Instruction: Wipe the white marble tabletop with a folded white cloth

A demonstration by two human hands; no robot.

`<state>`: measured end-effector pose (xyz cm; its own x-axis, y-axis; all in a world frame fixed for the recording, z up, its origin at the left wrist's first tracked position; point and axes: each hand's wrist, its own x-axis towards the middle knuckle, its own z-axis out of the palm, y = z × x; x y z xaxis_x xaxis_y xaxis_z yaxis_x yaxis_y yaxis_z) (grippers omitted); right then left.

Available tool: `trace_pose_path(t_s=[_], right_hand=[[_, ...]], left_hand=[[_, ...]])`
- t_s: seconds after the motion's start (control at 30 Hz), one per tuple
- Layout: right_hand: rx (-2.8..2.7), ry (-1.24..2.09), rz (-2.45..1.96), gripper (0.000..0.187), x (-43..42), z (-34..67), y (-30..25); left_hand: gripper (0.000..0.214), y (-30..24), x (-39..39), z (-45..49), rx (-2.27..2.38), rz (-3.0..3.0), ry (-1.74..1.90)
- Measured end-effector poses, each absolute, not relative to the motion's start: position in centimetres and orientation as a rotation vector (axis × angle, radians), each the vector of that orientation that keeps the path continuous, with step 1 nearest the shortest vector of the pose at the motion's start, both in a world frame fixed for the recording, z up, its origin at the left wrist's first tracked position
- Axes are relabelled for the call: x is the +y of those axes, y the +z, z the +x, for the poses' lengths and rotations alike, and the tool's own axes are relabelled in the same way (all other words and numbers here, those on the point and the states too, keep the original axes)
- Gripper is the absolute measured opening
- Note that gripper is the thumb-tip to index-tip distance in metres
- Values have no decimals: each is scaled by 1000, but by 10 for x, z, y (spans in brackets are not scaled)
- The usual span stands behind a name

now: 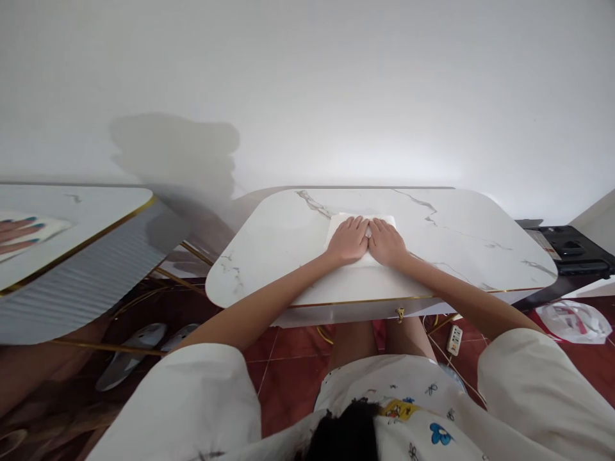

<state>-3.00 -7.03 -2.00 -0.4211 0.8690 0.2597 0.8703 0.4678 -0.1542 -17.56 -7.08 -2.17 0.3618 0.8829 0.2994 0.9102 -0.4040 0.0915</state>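
Note:
Both palms lie flat, side by side, on a white sheet of tissue or thin cloth [337, 225] spread on the white marble-patterned table [461, 246]. My left hand [348, 241] covers the left half of the sheet, fingers stretched forward. Beside it, my right hand [387, 242] rests on the right half, and the thumbs meet near the middle. Much of the sheet is hidden beneath the hands, with its edges showing around them. Neither hand appears to grip anything.
At left stands a second marble-topped table [108, 211], where another person's hand [19, 232] with dark nails rests on a white sheet. A black case [571, 250] is at right. On the red floor are a power strip [454, 340], a plastic bag [574, 322] and grey slippers [129, 355].

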Motion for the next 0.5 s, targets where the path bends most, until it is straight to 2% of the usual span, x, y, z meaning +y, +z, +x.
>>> trace_pose_path(t_s=[0.5], right_hand=[[-2405, 59, -1362, 54, -144, -20, -25]], left_hand=[[55, -19, -159, -166, -1822, -2476, -418]])
